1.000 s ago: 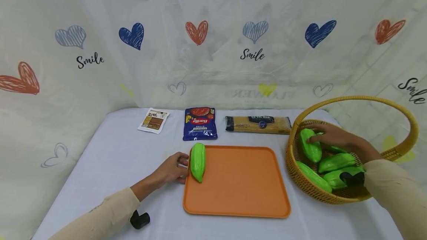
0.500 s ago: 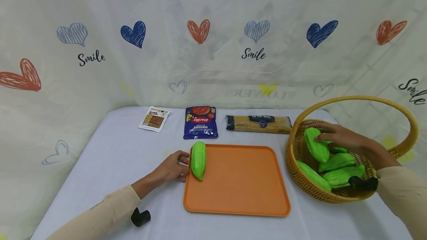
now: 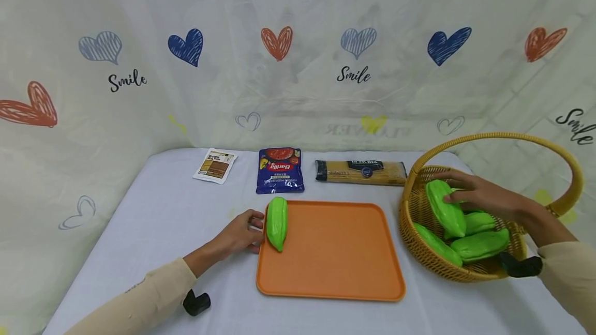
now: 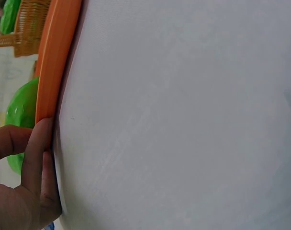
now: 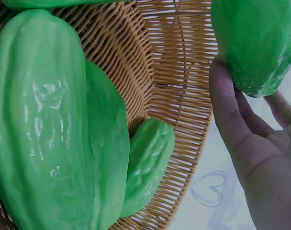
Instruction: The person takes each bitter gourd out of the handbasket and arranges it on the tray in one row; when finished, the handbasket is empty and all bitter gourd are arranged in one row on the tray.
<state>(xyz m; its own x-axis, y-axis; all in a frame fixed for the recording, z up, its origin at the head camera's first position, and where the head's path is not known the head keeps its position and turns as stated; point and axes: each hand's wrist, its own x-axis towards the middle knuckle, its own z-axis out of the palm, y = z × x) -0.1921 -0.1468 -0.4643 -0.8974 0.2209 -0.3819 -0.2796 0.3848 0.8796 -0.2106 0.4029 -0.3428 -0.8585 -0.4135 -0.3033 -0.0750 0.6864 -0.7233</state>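
Nearest, the orange tray [image 3: 330, 252]. At its nine o'clock, the left hand [image 3: 238, 231], relaxed and half uncurled, touches the rim! A green bitter gourd [image 3: 277, 224] lies on it at ten. Three o'clock, wicker basket [image 3: 417, 246]: the right hand [image 3: 486, 195] pinches another gourd [image 3: 444, 208] above more gourds [image 3: 481, 245]! Beyond, Barilla pouch [image 3: 280, 170] at eleven, spaghetti pack [image 3: 363, 172] at one.

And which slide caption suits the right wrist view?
Right hand holds a glossy elongated green gourd; others lie in a woven brown basket.
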